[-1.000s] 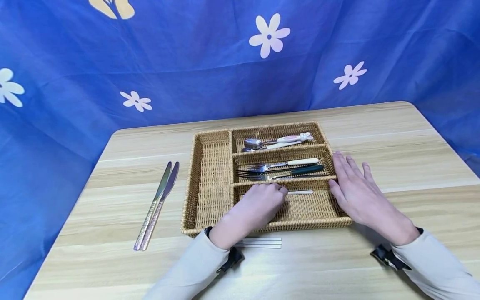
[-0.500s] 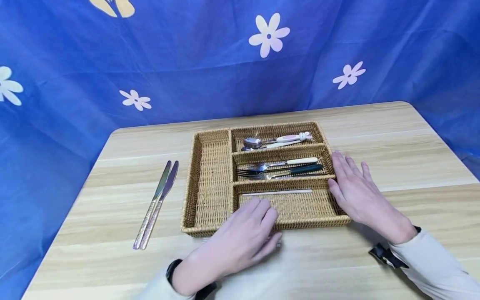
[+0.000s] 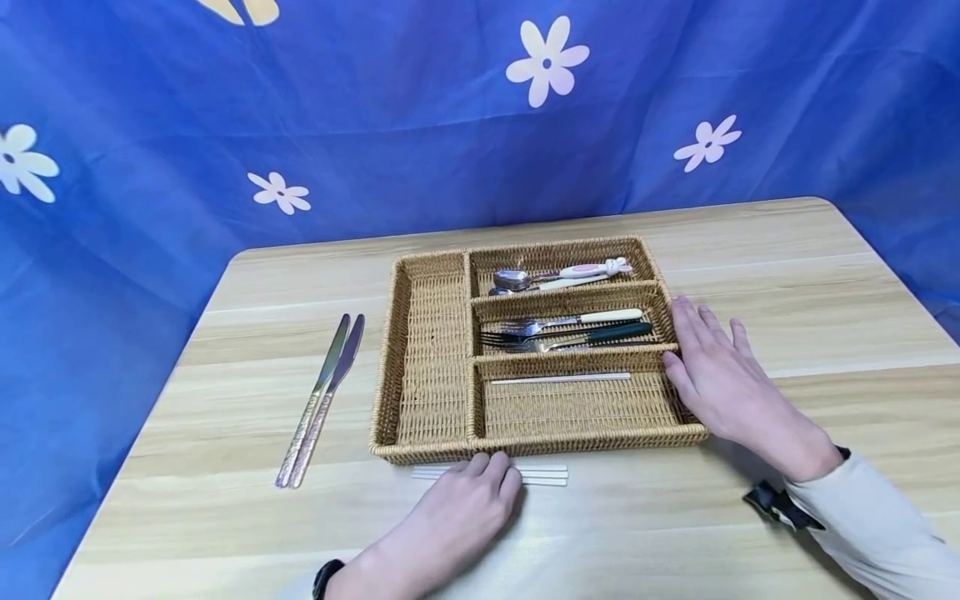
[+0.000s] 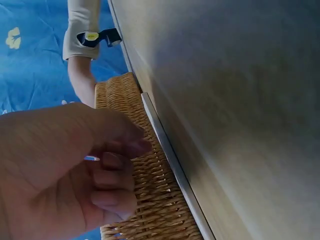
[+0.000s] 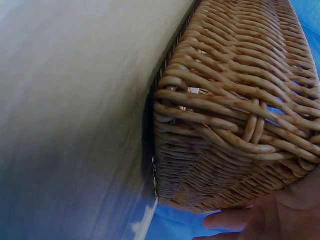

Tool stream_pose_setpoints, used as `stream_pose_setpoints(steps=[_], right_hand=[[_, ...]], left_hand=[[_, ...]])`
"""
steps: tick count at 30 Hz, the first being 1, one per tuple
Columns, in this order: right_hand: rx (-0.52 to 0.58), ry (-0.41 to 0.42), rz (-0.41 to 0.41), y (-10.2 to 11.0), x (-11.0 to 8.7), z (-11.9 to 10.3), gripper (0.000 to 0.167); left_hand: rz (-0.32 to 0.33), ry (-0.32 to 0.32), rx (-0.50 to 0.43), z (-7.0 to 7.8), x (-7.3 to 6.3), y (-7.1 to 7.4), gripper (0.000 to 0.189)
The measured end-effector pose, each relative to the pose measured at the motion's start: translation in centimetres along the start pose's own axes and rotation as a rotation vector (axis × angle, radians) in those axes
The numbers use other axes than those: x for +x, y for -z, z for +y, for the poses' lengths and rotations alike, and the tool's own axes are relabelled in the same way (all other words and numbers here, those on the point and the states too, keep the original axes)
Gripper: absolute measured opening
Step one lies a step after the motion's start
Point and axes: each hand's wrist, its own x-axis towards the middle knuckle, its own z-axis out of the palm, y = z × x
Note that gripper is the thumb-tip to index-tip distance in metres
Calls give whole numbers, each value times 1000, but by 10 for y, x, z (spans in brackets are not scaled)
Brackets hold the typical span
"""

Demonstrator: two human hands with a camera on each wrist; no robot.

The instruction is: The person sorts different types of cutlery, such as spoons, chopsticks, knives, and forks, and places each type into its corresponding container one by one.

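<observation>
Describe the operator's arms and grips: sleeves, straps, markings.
Left grip and right grip: bare, no gloves. Right sleeve: off-white, wrist-length; left sleeve: only a pale edge shows. Left wristband: black. Right wristband: black, with a black fitting bearing a yellow patch. No cables visible.

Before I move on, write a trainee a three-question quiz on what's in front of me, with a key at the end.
1. Multiple choice: which compartment of the wicker tray holds the forks?
a) the long one on the left
b) the rear one on the right
c) the middle one on the right
2. True or false: the two knives lie on the table, outside the tray.
3. Short answer: in the head view, what partly covers the white chopsticks in front of the tray?

Key:
1. c
2. True
3. The left hand
</observation>
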Motion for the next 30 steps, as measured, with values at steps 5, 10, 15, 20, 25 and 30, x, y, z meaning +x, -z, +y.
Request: stream_pose_setpoints(steps=[5,10,15,20,25,30], right_hand=[[8,-8,-9,-1,1,1,65],[17,-11,-14,-3,3,0,65],[18,-5,-18,-5,3,1,66],[22,-3,-15,-5,3,1,67],[23,0,-17,-4,2,1,67],[28,-3,-16,-4,1,2,67]], left_hand=[[-57,9,34,1,0,0,27],[-12,61,36,3,-2,-3,29],[29,125,15,4,-3,-6,31],[-15,136,21,6,-3,-6,27],[13,114,31,7,-3,-5,24],[3,123,30,9,-3,-6,25]])
